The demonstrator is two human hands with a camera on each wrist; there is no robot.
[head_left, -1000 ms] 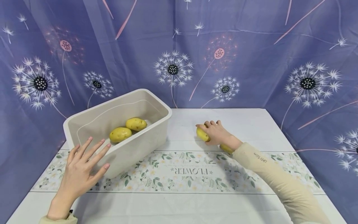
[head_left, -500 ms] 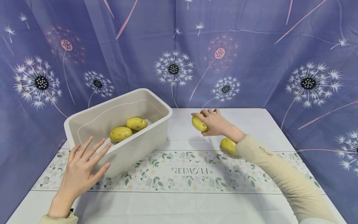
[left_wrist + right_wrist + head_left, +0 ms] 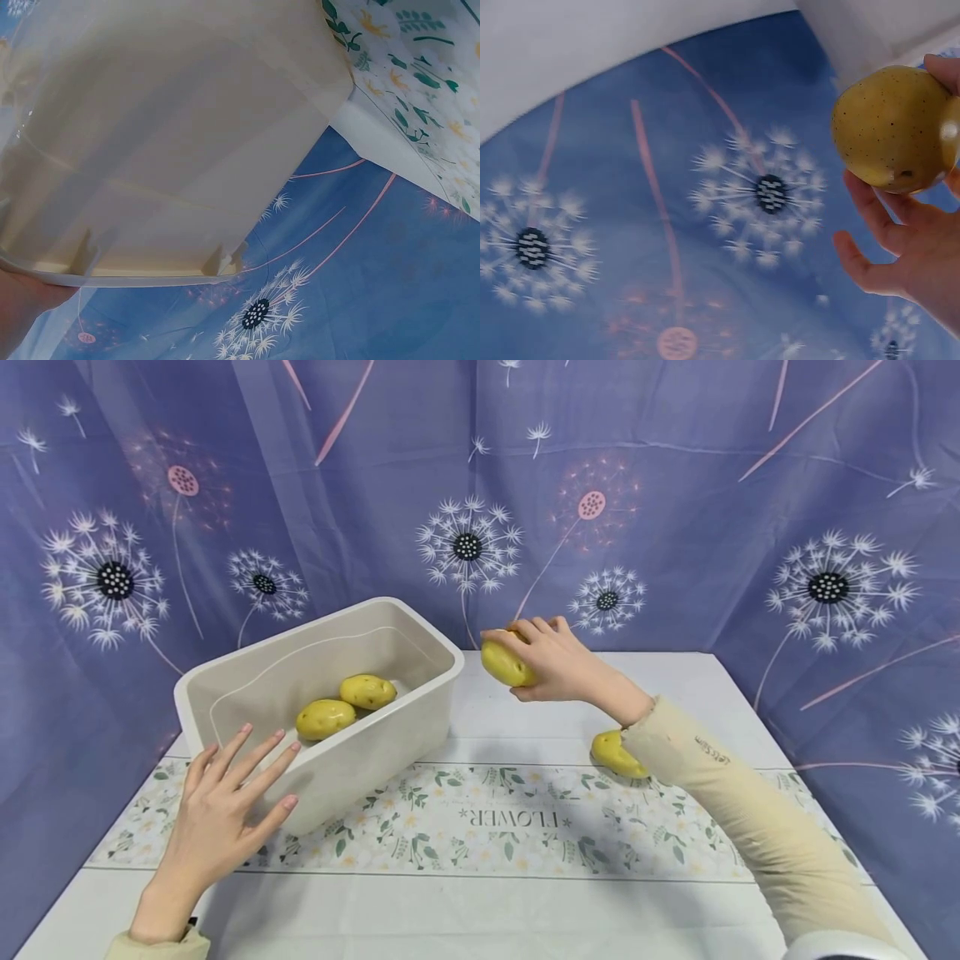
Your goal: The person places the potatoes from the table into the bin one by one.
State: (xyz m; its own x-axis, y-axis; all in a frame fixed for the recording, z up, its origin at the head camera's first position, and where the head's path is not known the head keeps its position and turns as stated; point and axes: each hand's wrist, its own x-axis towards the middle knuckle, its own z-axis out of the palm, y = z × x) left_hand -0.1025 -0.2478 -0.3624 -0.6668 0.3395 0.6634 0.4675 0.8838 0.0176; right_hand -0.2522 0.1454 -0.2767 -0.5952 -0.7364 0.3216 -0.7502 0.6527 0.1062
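Note:
My right hand [image 3: 557,662] grips a yellow potato [image 3: 504,662] above the table, a little right of the bin; the right wrist view shows the same potato [image 3: 891,129] between thumb and fingers. Two more potatoes [image 3: 326,719] lie inside the off-white plastic bin [image 3: 375,768]. Another potato [image 3: 617,755] rests on the table under my right forearm, partly covered by the sleeve. With fingers spread and straight, my left hand [image 3: 221,814] lies at the bin's near left rim. In the left wrist view the bin's wall [image 3: 172,150] fills much of the picture.
The white table [image 3: 420,910] carries a floral printed band [image 3: 480,843] with lettering. A purple-blue curtain [image 3: 360,510] with dandelion prints hangs behind it and along both sides.
My right hand has lifted the potato off the table and carried it up and left toward the bin, uncovering more of the other potato. The left hand has stayed put.

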